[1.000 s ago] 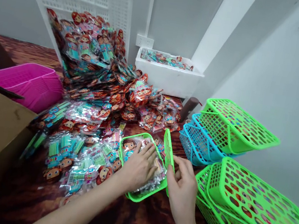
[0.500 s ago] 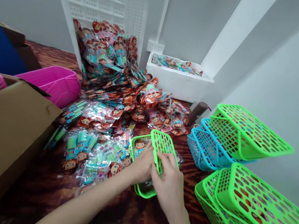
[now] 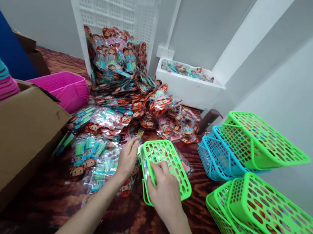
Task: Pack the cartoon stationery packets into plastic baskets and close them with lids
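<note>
A small green plastic basket (image 3: pixel 143 189) stands on the table in front of me, its thin handle hanging at the near side. Over its top lies a green lid (image 3: pixel 179 168) with oval holes, covering most of the inside. My right hand (image 3: pixel 164 191) grips the lid's left part, fingers bent on top and thumb at the edge. Just left of the basket is my left hand (image 3: pixel 127 158), raised off it with fingers stretched and nothing visible in them. Clear-wrapped packets with cartoon figures (image 3: pixel 100 159) lie beneath and beside that hand.
A tipped white crate (image 3: pixel 106 3) spills a packet heap onto the table. Behind stands a white foam box (image 3: pixel 186 88). Filled green baskets (image 3: pixel 278 215) and a blue basket (image 3: pixel 219 156) are stacked right; a cardboard box (image 3: pixel 11 148) and pink baskets (image 3: pixel 69 89) sit left.
My left hand has come out of the basket and moved left. The lid, tilted up before, now lies over the basket, with my right hand still on it.
</note>
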Demonstrator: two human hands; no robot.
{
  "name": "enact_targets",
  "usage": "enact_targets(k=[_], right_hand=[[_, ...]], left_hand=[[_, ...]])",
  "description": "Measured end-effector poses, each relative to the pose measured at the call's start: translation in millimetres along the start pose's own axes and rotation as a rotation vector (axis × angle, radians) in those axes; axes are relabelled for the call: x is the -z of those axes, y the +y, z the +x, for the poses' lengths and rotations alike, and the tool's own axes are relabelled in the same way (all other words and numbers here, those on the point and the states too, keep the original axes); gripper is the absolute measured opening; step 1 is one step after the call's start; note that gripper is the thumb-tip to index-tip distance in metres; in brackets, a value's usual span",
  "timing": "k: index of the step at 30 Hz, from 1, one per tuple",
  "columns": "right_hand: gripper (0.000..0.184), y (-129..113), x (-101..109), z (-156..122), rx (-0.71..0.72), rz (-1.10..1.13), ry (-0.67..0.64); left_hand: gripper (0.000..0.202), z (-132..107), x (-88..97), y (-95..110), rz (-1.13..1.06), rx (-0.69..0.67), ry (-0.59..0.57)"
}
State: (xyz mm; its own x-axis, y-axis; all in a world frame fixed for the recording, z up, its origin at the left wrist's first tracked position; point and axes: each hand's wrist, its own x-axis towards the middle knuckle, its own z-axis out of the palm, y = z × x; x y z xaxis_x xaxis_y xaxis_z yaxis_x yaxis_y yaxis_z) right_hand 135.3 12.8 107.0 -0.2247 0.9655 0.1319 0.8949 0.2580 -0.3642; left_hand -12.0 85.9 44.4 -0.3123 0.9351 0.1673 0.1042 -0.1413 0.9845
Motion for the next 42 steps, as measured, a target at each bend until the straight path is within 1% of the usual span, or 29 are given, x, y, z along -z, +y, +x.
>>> enact_targets(k=[2,4,6,8,10,12,14,16,18,20,21,22,25,26,29,31,33,37,40,42], right_hand=[[0.042,-2.7,-5.6,-0.1,0.001,-0.03,0.031],[0.045,-4.0,-10.8,0.4,0.006,-0.034,0.059],[0.042,-2.8,-15.1,1.6,0.002,-0.003,0.087],[0.04,0.6,-18.2,3.0,-0.028,0.062,0.153],[0.041,4.6,-20.2,3.9,-0.065,0.134,0.231],[0.04,7.4,-21.7,4.1,-0.076,0.173,0.262],[0.039,8.0,-22.6,3.4,-0.065,0.161,0.239],[0.038,6.8,-22.8,2.5,-0.052,0.123,0.201],[0.038,4.5,-21.9,2.0,-0.04,0.099,0.162],[0.038,1.7,-19.9,2.5,-0.026,0.09,0.105],[0.039,0.1,-18.6,3.1,-0.021,0.083,0.071],[0.039,-1.6,-17.3,3.9,-0.021,0.071,0.039],[0.04,-6.6,-13.6,6.7,-0.046,0.034,-0.011],[0.04,-8.1,-12.5,7.6,-0.059,0.029,-0.015],[0.039,-11.7,-9.8,10.1,-0.089,0.032,-0.03],[0.037,-13.6,-8.9,11.4,-0.102,0.036,-0.048],[0.036,-15.5,-9.2,11.8,-0.108,0.04,-0.064],[0.035,-20.3,-10.1,7.6,-0.109,0.069,-0.068],[0.024,-18.2,-5.2,1.6,-0.069,0.092,-0.057],[0.026,-7.9,-0.1,-0.5,-0.059,0.065,0.026]], left_hand=[[0.04,7.2,-5.0,-6.4,-0.024,0.026,-0.076],[0.043,6.3,-10.7,-12.1,-0.052,0.046,-0.112],[0.045,-1.1,-13.7,-17.1,-0.069,0.059,-0.101],[0.045,-10.4,-12.9,-20.8,-0.078,0.062,-0.091],[0.04,-17.9,-9.8,-22.4,-0.015,0.022,-0.124],[0.035,-22.0,-7.4,-22.3,0.095,-0.035,-0.176],[0.037,-22.9,-7.3,-21.8,0.18,-0.074,-0.196],[0.043,-21.3,-9.6,-22.5,0.189,-0.078,-0.18],[0.058,-17.9,-13.0,-24.8,0.156,-0.047,-0.142],[0.07,-13.7,-16.4,-27.9,0.065,0.028,-0.113],[0.069,-11.9,-17.9,-29.4,0.013,0.067,-0.109],[0.064,-10.6,-19.2,-30.6,-0.032,0.097,-0.11],[0.04,-12.2,-21.9,-32.4,-0.106,0.143,-0.1],[0.036,-14.7,-22.4,-32.0,-0.12,0.153,-0.08],[0.041,-24.8,-21.6,-27.5,-0.182,0.18,-0.003],[0.045,-29.5,-18.7,-22.4,-0.197,0.168,0.037],[0.047,-29.7,-15.1,-17.8,-0.132,0.136,0.044],[0.061,-20.9,-10.5,-15.9,0.105,0.107,-0.007],[0.05,-16.2,-10.3,-18.1,0.222,0.02,-0.035],[0.047,-16.4,-10.9,-18.3,0.296,-0.033,-0.045]])
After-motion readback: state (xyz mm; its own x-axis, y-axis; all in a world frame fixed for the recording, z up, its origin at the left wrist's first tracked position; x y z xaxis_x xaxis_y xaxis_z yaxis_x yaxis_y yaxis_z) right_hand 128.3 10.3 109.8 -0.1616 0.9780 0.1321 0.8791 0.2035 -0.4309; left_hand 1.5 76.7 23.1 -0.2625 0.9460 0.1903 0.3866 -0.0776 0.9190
